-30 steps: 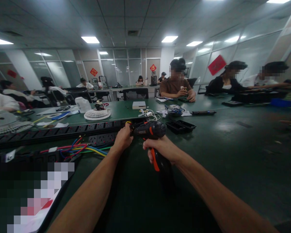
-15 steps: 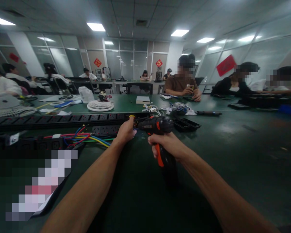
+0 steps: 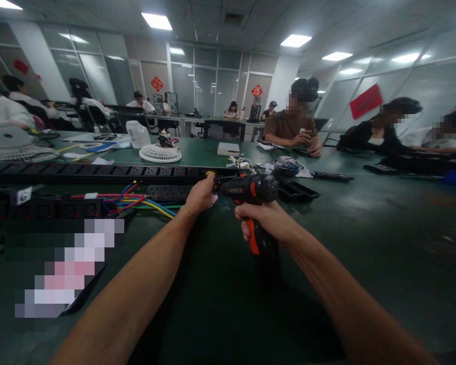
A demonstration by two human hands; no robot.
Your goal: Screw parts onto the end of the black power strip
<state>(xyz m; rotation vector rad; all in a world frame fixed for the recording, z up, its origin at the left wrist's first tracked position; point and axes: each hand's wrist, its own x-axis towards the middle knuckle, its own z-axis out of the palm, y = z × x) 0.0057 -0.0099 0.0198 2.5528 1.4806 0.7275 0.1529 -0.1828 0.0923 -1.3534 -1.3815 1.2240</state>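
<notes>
My right hand (image 3: 264,218) is wrapped around the handle of a black and orange cordless drill (image 3: 256,187). The drill lies level, its nose pointing left toward my left hand (image 3: 201,195). That hand is closed at the right end of a short black power strip (image 3: 169,192), thumb uppermost; its far fingers are hidden. A bit of yellow (image 3: 211,173) shows just beyond the thumb. Whether the drill's tip touches the strip's end is too dark to tell. Red, blue, yellow and green wires (image 3: 152,207) run along the near side of the strip.
A long black socket strip (image 3: 99,171) crosses the green table (image 3: 365,253) behind. More black sockets (image 3: 72,208) lie left. Beyond are a white fan grille (image 3: 160,153), black trays (image 3: 298,191) and a dark pen-shaped tool (image 3: 332,176). A person (image 3: 292,126) sits across the table.
The camera view has tilted and shifted slightly, so the scene sits a little differently. Both hands keep the same hold, with the drill still pointing at the strip's end.
</notes>
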